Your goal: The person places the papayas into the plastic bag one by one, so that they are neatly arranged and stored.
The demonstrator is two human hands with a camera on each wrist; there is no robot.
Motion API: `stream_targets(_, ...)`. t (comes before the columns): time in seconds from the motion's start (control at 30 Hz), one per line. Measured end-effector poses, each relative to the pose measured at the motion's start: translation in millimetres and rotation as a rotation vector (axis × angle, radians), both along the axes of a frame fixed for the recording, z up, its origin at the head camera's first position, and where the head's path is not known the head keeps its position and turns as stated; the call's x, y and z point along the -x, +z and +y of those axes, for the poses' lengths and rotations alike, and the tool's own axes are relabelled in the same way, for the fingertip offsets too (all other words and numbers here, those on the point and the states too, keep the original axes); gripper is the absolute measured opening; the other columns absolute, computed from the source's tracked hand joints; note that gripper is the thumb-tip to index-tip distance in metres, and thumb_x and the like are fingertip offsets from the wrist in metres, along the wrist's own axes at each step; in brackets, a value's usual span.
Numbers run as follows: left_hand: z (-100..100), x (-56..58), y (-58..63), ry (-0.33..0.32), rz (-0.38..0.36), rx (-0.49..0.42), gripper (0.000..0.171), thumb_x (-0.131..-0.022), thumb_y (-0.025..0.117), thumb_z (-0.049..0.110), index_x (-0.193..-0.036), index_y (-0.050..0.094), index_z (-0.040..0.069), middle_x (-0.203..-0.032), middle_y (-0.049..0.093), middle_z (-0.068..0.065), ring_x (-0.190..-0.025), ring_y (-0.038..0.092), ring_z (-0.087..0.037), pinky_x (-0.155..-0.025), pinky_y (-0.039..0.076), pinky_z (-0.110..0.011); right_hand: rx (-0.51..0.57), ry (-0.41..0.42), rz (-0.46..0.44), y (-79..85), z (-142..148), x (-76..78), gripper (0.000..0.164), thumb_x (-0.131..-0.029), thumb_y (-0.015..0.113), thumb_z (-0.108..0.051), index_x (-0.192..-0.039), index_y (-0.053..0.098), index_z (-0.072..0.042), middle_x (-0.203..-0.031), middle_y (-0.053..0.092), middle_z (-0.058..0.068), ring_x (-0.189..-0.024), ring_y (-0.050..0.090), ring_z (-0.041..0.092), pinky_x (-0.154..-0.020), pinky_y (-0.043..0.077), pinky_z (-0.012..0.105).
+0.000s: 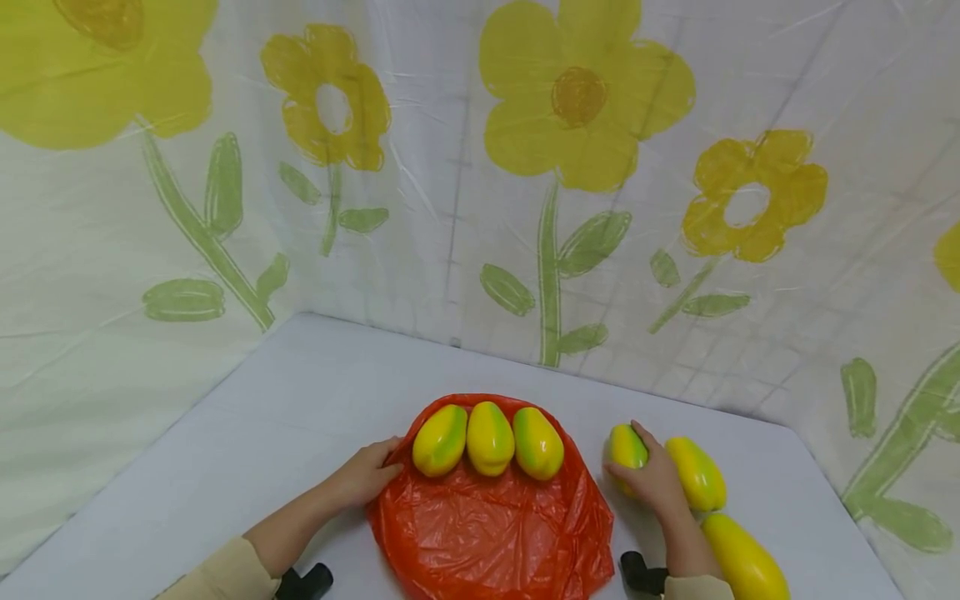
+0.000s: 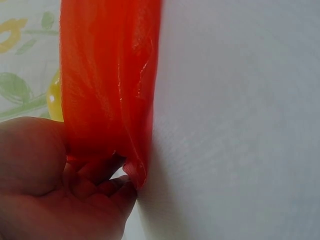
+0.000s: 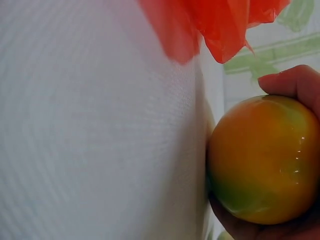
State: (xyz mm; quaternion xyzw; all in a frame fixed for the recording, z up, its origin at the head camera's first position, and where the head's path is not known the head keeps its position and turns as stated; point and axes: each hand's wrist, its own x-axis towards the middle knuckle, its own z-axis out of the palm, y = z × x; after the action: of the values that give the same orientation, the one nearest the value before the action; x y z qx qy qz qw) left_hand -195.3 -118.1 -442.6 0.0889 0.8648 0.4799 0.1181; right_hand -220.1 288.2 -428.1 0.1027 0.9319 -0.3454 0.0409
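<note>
Three yellow-green papayas (image 1: 491, 440) lie side by side in a red plastic bag (image 1: 487, 533) on the white table. My left hand (image 1: 367, 473) pinches the bag's left edge, and in the left wrist view the thumb and fingers close round the red plastic (image 2: 107, 90). To the right of the bag, my right hand (image 1: 651, 473) grips another papaya (image 1: 627, 447), its thumb on the near side. The right wrist view shows this papaya (image 3: 262, 160) large, with fingers round it and part of the bag (image 3: 220, 30) hanging beyond.
Two more papayas, one (image 1: 697, 473) just right of my right hand and a larger one (image 1: 745, 557) nearer the front, lie on the table (image 1: 337, 367). A flower-printed curtain (image 1: 420, 208) stands behind the table. Black wrist straps show at both sleeves.
</note>
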Motion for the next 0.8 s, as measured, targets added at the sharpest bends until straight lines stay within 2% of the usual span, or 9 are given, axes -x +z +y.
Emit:
stream_targets(0.27, -0.7, -0.4, -0.5, -0.006, 0.005, -0.005, 0.041, -0.093, 0.049, 0.005, -0.133, 0.046, 0.001, -0.127, 0.056, -0.017, -0.086, 0.058, -0.016, -0.077, 0.057, -0.034, 0.001, -0.022, 0.031, -1.3, -3.7, -1.9, 0.091, -0.078, 0.069, -0.036, -0.149, 0.017, -0.012, -0.145, 0.028, 0.025, -0.118, 0.037, 0.042, -0.099, 0.034, 0.064)
stream_targets(0.47, 0.5, -0.1, -2.1, -0.016, -0.006, -0.005, 0.041, -0.093, 0.049, 0.006, -0.133, 0.047, 0.002, -0.124, 0.058, -0.015, -0.084, 0.057, -0.016, -0.076, 0.057, -0.034, 0.052, -0.073, 0.009, -0.6, -2.8, -3.6, 0.088, -0.082, 0.064, -0.038, -0.15, 0.013, -0.012, -0.146, 0.026, 0.026, -0.119, 0.034, 0.042, -0.1, 0.034, 0.063)
stream_targets(0.6, -0.7, -0.9, -1.2, -0.01, -0.01, -0.003, 0.041, -0.093, 0.049, 0.006, -0.133, 0.046, 0.003, -0.124, 0.058, -0.014, -0.083, 0.057, -0.015, -0.076, 0.057, -0.033, 0.082, -0.097, 0.013, 5.5, -4.9, -3.8, 0.085, -0.084, 0.06, -0.039, -0.15, 0.012, -0.015, -0.147, 0.024, 0.025, -0.12, 0.033, 0.041, -0.1, 0.034, 0.062)
stream_targets(0.8, -3.9, 0.2, 0.0, -0.026, -0.017, -0.033, 0.04, -0.093, 0.048, 0.008, -0.134, 0.045, 0.003, -0.117, 0.06, -0.014, -0.072, 0.058, -0.015, -0.066, 0.057, -0.029, 0.15, -0.173, 0.057, 21.1, -7.7, -7.6, 0.081, -0.085, 0.058, -0.039, -0.15, 0.015, -0.018, -0.147, 0.021, 0.027, -0.12, 0.031, 0.041, -0.096, 0.037, 0.059)
